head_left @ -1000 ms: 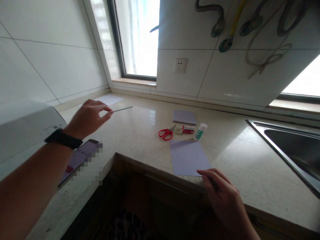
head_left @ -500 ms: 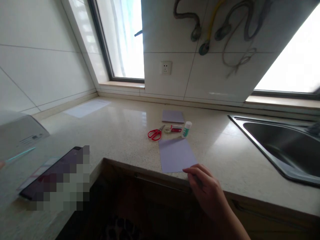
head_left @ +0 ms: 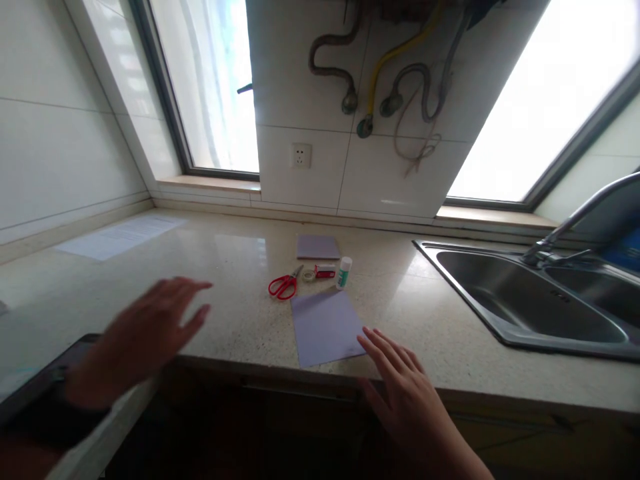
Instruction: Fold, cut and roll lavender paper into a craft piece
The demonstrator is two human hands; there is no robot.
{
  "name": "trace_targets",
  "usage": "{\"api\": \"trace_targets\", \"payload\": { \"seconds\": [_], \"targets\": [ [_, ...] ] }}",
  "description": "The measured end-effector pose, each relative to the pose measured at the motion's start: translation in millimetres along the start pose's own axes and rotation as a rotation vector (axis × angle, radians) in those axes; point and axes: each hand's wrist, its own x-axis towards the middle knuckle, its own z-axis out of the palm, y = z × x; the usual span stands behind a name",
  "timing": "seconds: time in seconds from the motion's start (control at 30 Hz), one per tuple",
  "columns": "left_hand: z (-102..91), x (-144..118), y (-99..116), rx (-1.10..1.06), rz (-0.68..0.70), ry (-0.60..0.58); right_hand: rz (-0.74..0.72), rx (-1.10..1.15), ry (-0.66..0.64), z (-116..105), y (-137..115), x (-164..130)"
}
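Observation:
A square sheet of pale purple paper [head_left: 326, 328] lies flat by the counter's front edge. My right hand [head_left: 400, 373] is at its lower right corner, fingers stretched out and thumb apart; the fingertips reach the paper's edge, though I cannot tell if they press on it. Over the counter at the left, my left hand [head_left: 145, 333] is blurred by motion, empty, thumb and fingers apart. Behind the sheet lie red-handled scissors [head_left: 284, 287], a roll of tape [head_left: 309, 275] and a small red-and-white box-like item [head_left: 325, 271]. A glue stick [head_left: 343, 273] stands upright beside them.
A stack of purple paper [head_left: 317, 247] lies farther back. White printed paper [head_left: 123, 237] rests in the left corner. A dark tablet-like device [head_left: 75, 350] is partly behind my left arm. The steel sink [head_left: 465, 313] with its faucet [head_left: 575, 217] occupies the right.
My left hand has come into view from the left edge, moving toward the middle. My right hand's fingers have spread. The camera has turned right, showing more of the sink.

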Motion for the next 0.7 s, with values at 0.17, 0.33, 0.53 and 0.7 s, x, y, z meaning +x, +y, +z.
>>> {"api": "trace_targets", "payload": {
  "seconds": [0.17, 0.33, 0.53, 0.7],
  "targets": [
    [75.8, 26.4, 108.8, -0.142, 0.235, -0.268, -0.029, -0.067, -0.060, 0.0, -4.4, -0.3],
    [101.6, 33.8, 131.3, -0.235, 0.343, -0.451, -0.038, -0.044, -0.016, -0.4, -6.2, -8.0],
    [106.2, 35.4, 114.3, -0.261, 0.373, -0.488, -0.023, 0.034, -0.075, -7.5, -2.7, -2.0],
    [106.5, 33.0, 116.3, -0.239, 0.355, -0.501, -0.006, 0.076, -0.136, -15.3, -0.6, 11.6]
  ]
}}
